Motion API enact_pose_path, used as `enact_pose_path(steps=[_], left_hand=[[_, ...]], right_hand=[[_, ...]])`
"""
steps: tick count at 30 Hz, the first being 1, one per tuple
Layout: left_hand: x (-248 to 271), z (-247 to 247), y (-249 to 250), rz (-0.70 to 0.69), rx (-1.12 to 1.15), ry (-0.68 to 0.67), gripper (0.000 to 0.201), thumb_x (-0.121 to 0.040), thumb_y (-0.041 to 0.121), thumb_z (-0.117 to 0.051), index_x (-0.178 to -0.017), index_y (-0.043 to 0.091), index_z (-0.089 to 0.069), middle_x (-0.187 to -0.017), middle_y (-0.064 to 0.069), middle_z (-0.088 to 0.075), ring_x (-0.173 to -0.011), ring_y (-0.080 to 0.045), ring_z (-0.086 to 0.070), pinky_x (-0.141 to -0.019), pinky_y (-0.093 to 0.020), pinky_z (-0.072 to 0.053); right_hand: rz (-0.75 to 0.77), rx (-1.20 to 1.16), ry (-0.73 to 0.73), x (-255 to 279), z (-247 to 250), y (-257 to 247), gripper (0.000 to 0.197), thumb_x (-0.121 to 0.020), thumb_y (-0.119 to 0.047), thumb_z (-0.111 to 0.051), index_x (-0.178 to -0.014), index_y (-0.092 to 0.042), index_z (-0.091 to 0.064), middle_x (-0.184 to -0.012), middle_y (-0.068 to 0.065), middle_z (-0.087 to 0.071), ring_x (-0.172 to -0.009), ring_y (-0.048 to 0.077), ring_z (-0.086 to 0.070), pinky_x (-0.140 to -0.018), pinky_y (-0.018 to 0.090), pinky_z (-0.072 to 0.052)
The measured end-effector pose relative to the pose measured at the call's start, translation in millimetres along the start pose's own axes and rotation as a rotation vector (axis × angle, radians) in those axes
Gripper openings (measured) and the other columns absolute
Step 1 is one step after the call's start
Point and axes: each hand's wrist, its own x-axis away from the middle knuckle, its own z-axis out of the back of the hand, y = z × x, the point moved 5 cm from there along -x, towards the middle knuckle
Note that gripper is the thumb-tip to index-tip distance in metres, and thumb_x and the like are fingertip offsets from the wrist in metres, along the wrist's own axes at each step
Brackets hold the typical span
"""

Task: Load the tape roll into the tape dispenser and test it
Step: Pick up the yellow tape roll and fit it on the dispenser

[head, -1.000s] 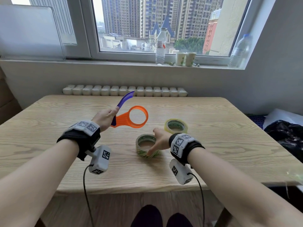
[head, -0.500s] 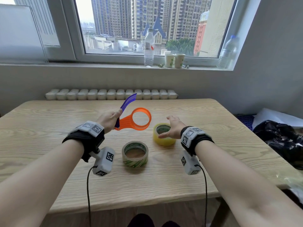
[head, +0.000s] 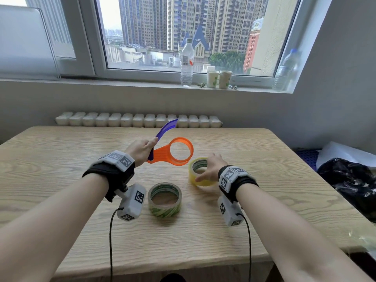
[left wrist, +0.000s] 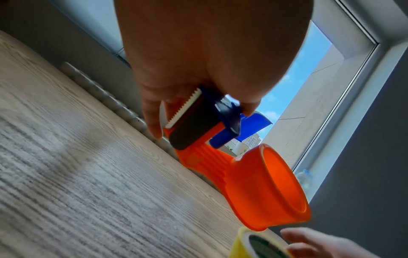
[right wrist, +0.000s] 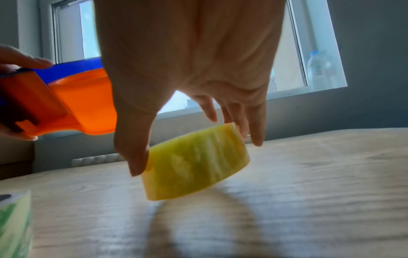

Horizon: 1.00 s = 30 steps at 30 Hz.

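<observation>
My left hand [head: 149, 147] grips the handle of the orange tape dispenser [head: 160, 154] and holds it above the table, its empty ring pointing right. A blue cover stands up over the toothed blade [left wrist: 183, 108]. The right hand [head: 205, 167] pinches the yellow tape roll [head: 192, 177], thumb on the near side and fingers over the far rim. In the right wrist view this yellow roll [right wrist: 194, 165] is tilted, one edge off the wood. A green-printed tape roll [head: 164, 209] lies flat nearer to me, untouched.
The wooden table [head: 61, 159] ends at a wall with a radiator [head: 138, 120] behind it. On the window sill stand a water bottle [head: 187, 62] and two paper cups [head: 218, 79]. A black bag [head: 350, 180] lies off the table's right edge.
The right hand let go of the green-printed roll, moved right to the yellow roll and closed round it. The left hand kept the dispenser nearly still.
</observation>
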Motion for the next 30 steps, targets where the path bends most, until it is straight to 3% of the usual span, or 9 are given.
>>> enact_pose_path(steps=[5, 12, 18, 20, 24, 26, 28, 30], left_hand=[[7, 10, 2, 0.022, -0.003, 0.030, 0.052, -0.095, 0.045, -0.029, -0.062, 0.010, -0.049, -0.062, -0.008, -0.054, -0.066, -0.027, -0.052, -0.076, -0.049, -0.047], [21, 31, 11, 0.027, -0.017, 0.105, 0.054, -0.094, 0.047, -0.031, -0.059, 0.011, -0.048, -0.061, -0.008, -0.055, -0.066, -0.028, -0.054, -0.079, -0.052, -0.048], [39, 45, 22, 0.019, 0.034, 0.144, 0.053, -0.096, 0.042, -0.033, -0.057, 0.009, -0.047, -0.058, -0.008, -0.052, -0.067, -0.029, -0.053, -0.078, -0.051, -0.049], [45, 48, 23, 0.020, 0.013, 0.153, 0.052, -0.096, 0.041, -0.032, -0.057, 0.010, -0.045, -0.058, -0.007, -0.052, -0.066, -0.029, -0.052, -0.076, -0.050, -0.048], [55, 50, 30, -0.012, -0.006, 0.148, 0.051, -0.097, 0.040, -0.032, -0.058, 0.010, -0.046, -0.058, -0.006, -0.052, -0.066, -0.027, -0.052, -0.076, -0.048, -0.046], [56, 49, 33, -0.026, -0.011, 0.139, 0.050, -0.097, 0.040, -0.032, -0.064, 0.007, -0.050, -0.060, -0.005, -0.052, -0.067, -0.027, -0.052, -0.078, -0.047, -0.046], [57, 49, 33, -0.030, 0.022, 0.139, 0.047, -0.096, 0.042, -0.034, -0.088, 0.002, -0.056, -0.064, -0.005, -0.054, -0.070, -0.027, -0.054, -0.080, -0.049, -0.047], [58, 50, 34, -0.044, 0.058, 0.138, 0.042, -0.095, 0.042, -0.035, -0.111, 0.006, -0.052, -0.067, -0.004, -0.055, -0.070, -0.027, -0.055, -0.080, -0.050, -0.049]], right_hand=[[0.068, -0.076, 0.253, 15, 40, -12, 0.092, -0.061, -0.046, -0.078, -0.128, -0.002, -0.033, -0.125, 0.016, -0.037, -0.115, 0.033, -0.048, -0.098, 0.036, -0.042], [0.162, -0.303, 0.536, 45, 80, -31, 0.112, -0.059, -0.043, -0.083, -0.142, -0.002, -0.020, -0.142, 0.018, -0.029, -0.132, 0.032, -0.034, -0.111, 0.036, -0.032], [0.279, -0.368, 0.630, 68, 87, -49, 0.111, -0.058, -0.048, -0.081, -0.142, -0.004, -0.024, -0.140, 0.016, -0.032, -0.133, 0.032, -0.032, -0.113, 0.042, -0.030], [0.321, -0.429, 0.630, 77, 89, -54, 0.110, -0.059, -0.045, -0.082, -0.143, -0.005, -0.024, -0.140, 0.015, -0.032, -0.132, 0.028, -0.035, -0.112, 0.033, -0.030], [0.450, -0.446, 0.491, 91, 79, -74, 0.112, -0.058, -0.042, -0.084, -0.144, -0.004, -0.023, -0.140, 0.013, -0.035, -0.131, 0.023, -0.034, -0.105, 0.019, -0.023], [0.498, -0.406, 0.446, 95, 70, -84, 0.113, -0.058, -0.041, -0.085, -0.144, -0.003, -0.023, -0.140, 0.013, -0.035, -0.132, 0.023, -0.034, -0.106, 0.019, -0.023], [0.530, -0.389, 0.428, 98, 61, -90, 0.113, -0.058, -0.039, -0.086, -0.144, -0.002, -0.023, -0.141, 0.015, -0.035, -0.134, 0.023, -0.032, -0.110, 0.024, -0.024], [0.554, -0.372, 0.433, 99, 55, -94, 0.111, -0.057, -0.037, -0.086, -0.142, -0.002, -0.025, -0.140, 0.015, -0.035, -0.133, 0.025, -0.032, -0.112, 0.027, -0.025]])
